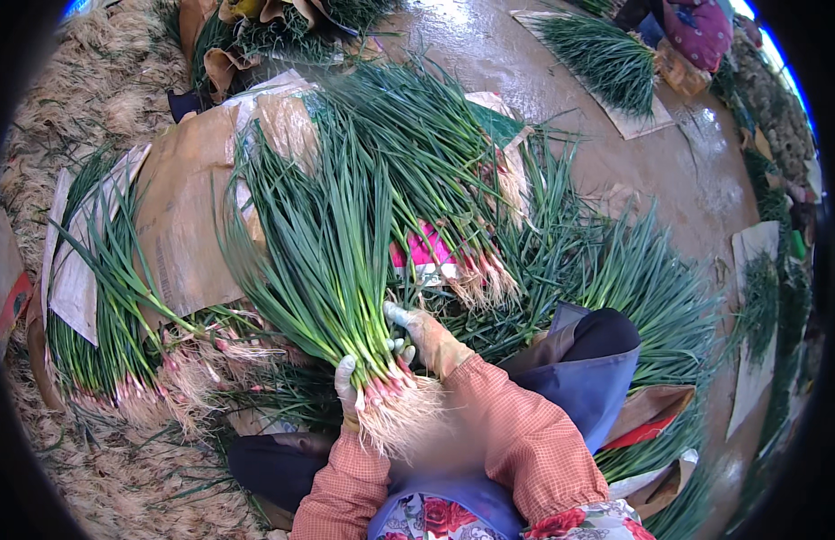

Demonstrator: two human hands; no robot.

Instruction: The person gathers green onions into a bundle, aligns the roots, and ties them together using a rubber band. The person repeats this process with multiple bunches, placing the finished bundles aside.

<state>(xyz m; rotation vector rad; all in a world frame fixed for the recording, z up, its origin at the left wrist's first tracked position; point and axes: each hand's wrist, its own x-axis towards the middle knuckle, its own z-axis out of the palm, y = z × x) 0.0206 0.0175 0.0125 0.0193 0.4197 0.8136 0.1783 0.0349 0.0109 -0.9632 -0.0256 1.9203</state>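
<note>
Both my hands, in pale stained gloves, hold one large bunch of green garlic plants (329, 270) in front of my body. My left hand (348, 391) grips the near left side of the stems, just above the pinkish bulbs. My right hand (427, 337) wraps the right side a little higher, fingertips showing behind the stems. The bunch's long leaves fan away from me, and its pale roots (400, 418) hang toward my lap. Past the right hand lies another heap of green garlic (431, 162) with its bulbs and roots toward me, partly over a bright pink wrapper (424, 246).
Left, more green garlic (113, 351) lies beside brown paper sacking (188, 209). Trimmed roots (100, 115) cover the left ground. Loose green leaves (647, 283) pile up by my right knee (603, 344). Across the wet floor (660, 182), another person (694, 34) sits near a bunch on a sheet.
</note>
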